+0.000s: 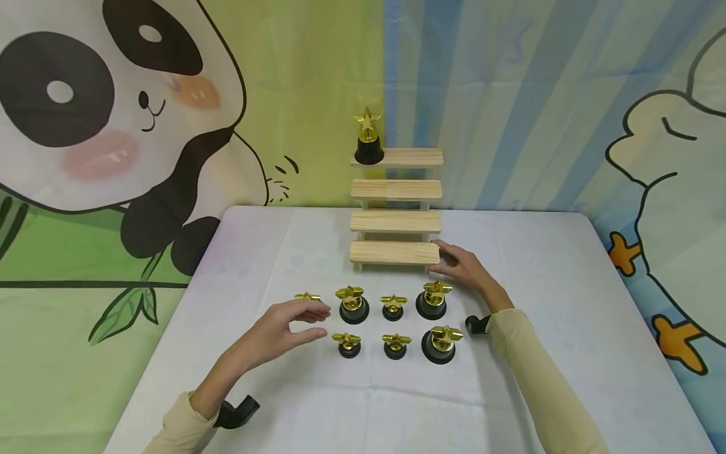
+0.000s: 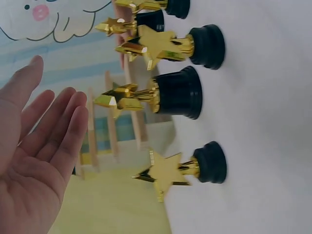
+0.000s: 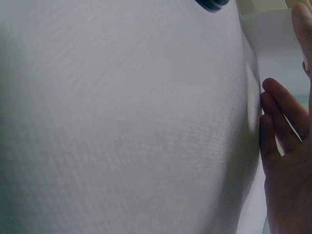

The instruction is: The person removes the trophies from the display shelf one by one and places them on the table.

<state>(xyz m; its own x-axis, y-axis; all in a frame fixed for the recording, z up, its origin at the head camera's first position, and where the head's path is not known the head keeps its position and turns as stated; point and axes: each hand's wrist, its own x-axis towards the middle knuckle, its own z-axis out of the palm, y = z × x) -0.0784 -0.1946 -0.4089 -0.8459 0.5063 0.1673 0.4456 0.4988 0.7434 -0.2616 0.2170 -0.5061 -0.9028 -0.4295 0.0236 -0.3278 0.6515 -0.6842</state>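
A wooden four-step display stand (image 1: 394,253) is at the back of the table in the head view. One gold star trophy (image 1: 369,142) with a black base stands on its top step, at the left end. My right hand (image 1: 466,268) is at the right end of the bottom step; whether it touches the wood is hard to tell. In the right wrist view its fingers (image 3: 280,117) look extended. My left hand (image 1: 280,331) hovers at the left of two rows of star trophies (image 1: 353,308), fingers extended, holding nothing. It partly covers the leftmost trophy (image 2: 168,173).
A white cloth covers the table (image 1: 363,410). Small and larger trophies, such as a front-right one (image 1: 439,345), stand between the hands. A printed backdrop (image 1: 317,75) hangs behind the stand. Black wrist-worn pieces (image 1: 237,413) stick out from both sleeves.
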